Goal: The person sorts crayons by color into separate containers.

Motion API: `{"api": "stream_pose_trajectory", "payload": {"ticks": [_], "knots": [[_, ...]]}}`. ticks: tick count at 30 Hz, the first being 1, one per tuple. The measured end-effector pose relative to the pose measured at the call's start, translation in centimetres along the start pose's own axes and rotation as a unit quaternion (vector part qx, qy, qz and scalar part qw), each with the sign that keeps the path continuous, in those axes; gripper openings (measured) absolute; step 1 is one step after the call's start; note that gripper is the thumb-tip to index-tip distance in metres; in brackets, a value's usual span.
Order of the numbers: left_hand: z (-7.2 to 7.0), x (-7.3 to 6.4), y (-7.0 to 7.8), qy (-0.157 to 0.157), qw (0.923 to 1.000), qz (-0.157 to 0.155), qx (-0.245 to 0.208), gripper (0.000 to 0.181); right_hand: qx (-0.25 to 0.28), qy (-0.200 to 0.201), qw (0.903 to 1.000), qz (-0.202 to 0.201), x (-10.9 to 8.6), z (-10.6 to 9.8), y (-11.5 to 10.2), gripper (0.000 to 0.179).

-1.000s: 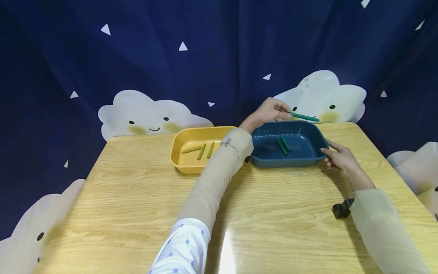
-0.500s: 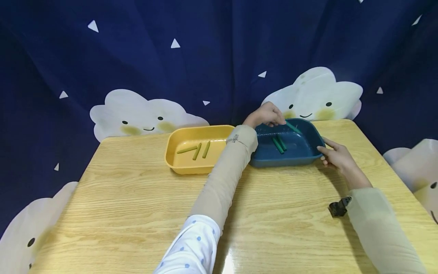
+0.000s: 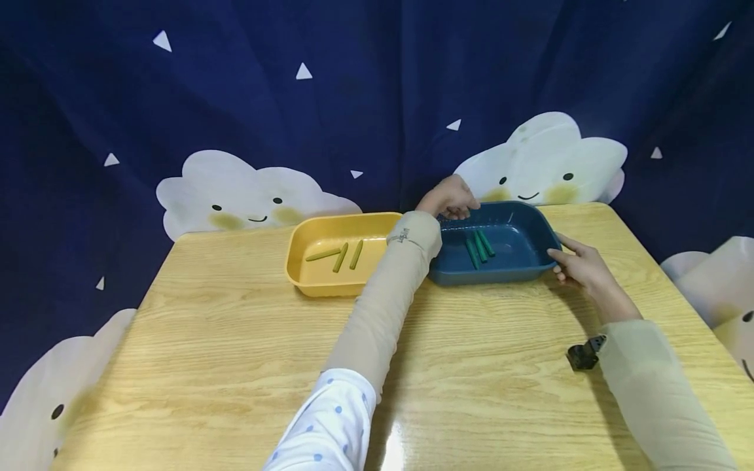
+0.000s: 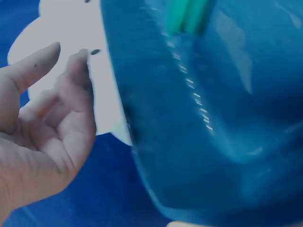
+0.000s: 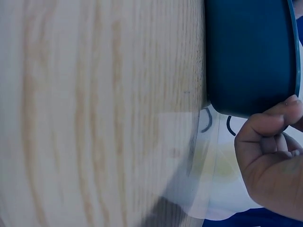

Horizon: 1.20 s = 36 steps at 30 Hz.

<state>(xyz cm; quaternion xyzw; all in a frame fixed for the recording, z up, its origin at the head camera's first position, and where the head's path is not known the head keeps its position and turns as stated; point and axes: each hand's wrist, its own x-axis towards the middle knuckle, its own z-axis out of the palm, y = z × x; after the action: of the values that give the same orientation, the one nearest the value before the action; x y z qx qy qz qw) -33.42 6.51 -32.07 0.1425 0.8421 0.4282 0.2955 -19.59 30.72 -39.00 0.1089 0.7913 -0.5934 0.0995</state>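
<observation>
My left hand [image 3: 453,197] is over the back-left rim of a dark blue plastic bin [image 3: 501,275]. In the left wrist view its thumb and loosely bent fingers stand apart, with nothing between them. Inside the bin, three green crayons [image 3: 480,247] lie close together; the left wrist view shows part of the green ones [image 4: 189,16], blurred. My right hand [image 3: 583,267] holds the bin's right end, thumb over the rim, fingers beneath it on the outside, as the right wrist view also shows.
A yellow bin [image 3: 321,289] stands left of the blue one, holding three yellowish crayons [image 3: 340,258]; my left forearm crosses over its right side. Both bins are near the back edge of the wooden table [image 3: 235,366], before a dark blue cloud-print curtain [image 3: 253,85].
My left hand lowered a green crayon into the blue bin and let it go; it now lies beside the other two. The right hand has kept its hold on the bin.
</observation>
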Motion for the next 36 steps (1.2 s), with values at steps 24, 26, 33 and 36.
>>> {"api": "stream_pose_trajectory", "payload": {"ticks": [24, 26, 33, 36], "knots": [[0.4, -8.6, -4.4, 0.144, 0.9276, 0.255, -0.233, 0.014, -0.018, 0.015, 0.9997, 0.000, 2.5, -1.6, 0.6, 0.063], [0.3, -9.2, -4.8, 0.146, 0.9230, 0.269, -0.233, 0.014, -0.018, 0.019, 0.9997, -0.002, 2.6, -1.6, 0.4, 0.063], [-0.3, -11.4, -7.9, 0.145, 0.9229, 0.275, -0.227, 0.013, -0.047, 0.026, 0.9985, -0.010, 2.9, -1.7, 0.2, 0.064], [-0.8, -12.3, -9.4, 0.144, 0.9279, 0.265, -0.219, 0.014, -0.083, 0.034, 0.9959, -0.013, 2.8, -2.1, 0.6, 0.068]]}}
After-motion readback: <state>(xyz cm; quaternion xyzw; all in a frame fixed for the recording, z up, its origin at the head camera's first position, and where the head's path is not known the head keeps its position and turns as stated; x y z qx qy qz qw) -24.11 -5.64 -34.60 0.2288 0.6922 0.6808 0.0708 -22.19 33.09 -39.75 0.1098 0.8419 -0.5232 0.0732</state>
